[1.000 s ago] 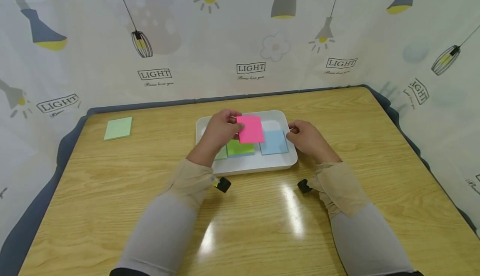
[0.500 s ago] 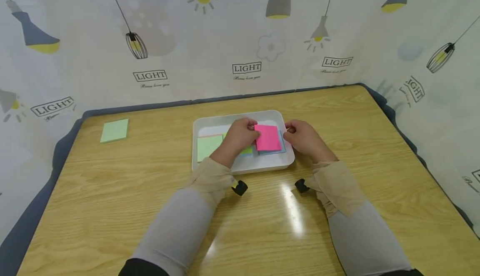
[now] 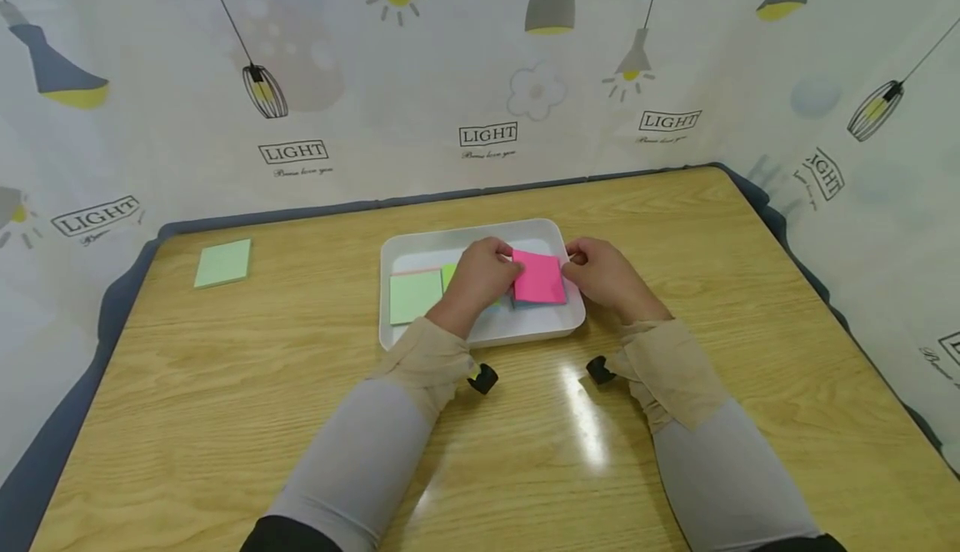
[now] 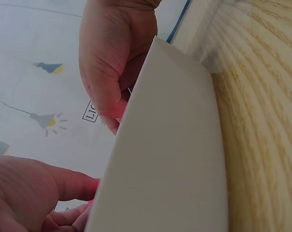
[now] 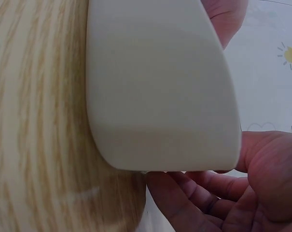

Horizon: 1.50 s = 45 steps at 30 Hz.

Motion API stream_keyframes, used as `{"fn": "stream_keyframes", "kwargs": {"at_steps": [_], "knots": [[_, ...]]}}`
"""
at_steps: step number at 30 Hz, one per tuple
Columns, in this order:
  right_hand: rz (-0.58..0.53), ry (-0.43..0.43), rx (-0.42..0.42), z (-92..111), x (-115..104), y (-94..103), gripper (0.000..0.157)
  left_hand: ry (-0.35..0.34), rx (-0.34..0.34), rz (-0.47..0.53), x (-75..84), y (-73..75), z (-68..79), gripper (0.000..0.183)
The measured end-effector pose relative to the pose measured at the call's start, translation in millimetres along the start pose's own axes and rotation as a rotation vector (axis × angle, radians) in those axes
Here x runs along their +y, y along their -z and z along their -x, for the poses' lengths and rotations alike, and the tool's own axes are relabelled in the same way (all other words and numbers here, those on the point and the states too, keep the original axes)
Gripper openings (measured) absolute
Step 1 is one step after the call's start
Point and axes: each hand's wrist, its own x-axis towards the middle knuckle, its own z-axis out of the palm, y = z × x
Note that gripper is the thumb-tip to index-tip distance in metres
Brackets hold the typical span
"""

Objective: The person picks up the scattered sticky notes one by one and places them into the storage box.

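Observation:
My left hand pinches a bright pink pad of sticky notes by its left edge, thumb on top. The pink pad lies over a light blue pad, of which only a sliver shows, at the right end of a white tray. My right hand grips the tray's right rim, its thumb over the edge. The right wrist view has that hand's fingertips against the outside of the wall. In the tray's left part is a pale green pad, and a brighter green one is mostly hidden behind my left hand.
Another pale green pad lies on the wooden table at the back left. A curtain printed with lamps hangs behind and beside the table. A thin pinkish edge shows behind the pale green pad in the tray.
My left hand has carried the pink pad rightward and lowered it over the light blue one, uncovering the pale green pad. The right hand has stayed at the tray's rim.

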Motion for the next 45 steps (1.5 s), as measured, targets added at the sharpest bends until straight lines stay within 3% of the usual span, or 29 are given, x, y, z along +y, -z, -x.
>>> {"fn": "stream_keyframes", "kwargs": {"at_steps": [8,16,35,45], "knots": [[-0.012,0.021,0.009,3,-1,-0.5,0.038,-0.047,0.07,-0.165,2.0,-1.8,1.8,0.036],[0.014,0.013,0.0,3,-2,0.3,0.039,-0.053,0.062,-0.312,7.8,-1.5,3.6,0.04],[0.055,0.054,0.007,4,-4,0.6,0.036,-0.022,0.051,-0.352,10.7,-0.2,8.1,0.041],[0.093,0.039,-0.026,8,-7,4.6,0.041,-0.106,0.094,-0.346,11.1,9.0,10.2,0.04]]}}
